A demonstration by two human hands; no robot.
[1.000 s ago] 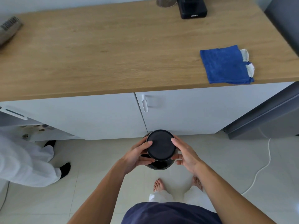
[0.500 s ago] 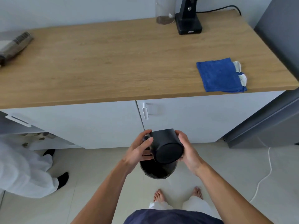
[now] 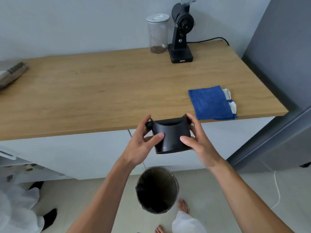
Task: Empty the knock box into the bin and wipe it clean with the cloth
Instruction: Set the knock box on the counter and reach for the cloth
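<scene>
Black and matte, the knock box [image 3: 170,136] sits upright between two hands at the front edge of the wooden counter [image 3: 107,91], raised above the bin [image 3: 157,189] that stands on the floor directly below it. The left hand [image 3: 143,142] wraps the box's left side, thumb pressed on the near wall and fingers curled round by the end of the knock bar. The right hand [image 3: 198,140] mirrors it on the right side, thumb flat on the front wall. Both hands are closed firmly on the box. Its open top faces up and away, so I cannot tell whether any grounds cling inside.

The step in hand looks like bringing the box to the counter for wiping, judging by its upright pose above the bin. To do it well, set the box down flat on the counter just left of the blue cloth [image 3: 211,102], which lies folded near the counter's front right corner, well apart from the grinder [image 3: 180,32] and the glass jar [image 3: 157,33] at the back. Keep one hand steadying the box while the other takes the cloth. Wipe round the inner wall and under the bar, where residue likely collects.
</scene>
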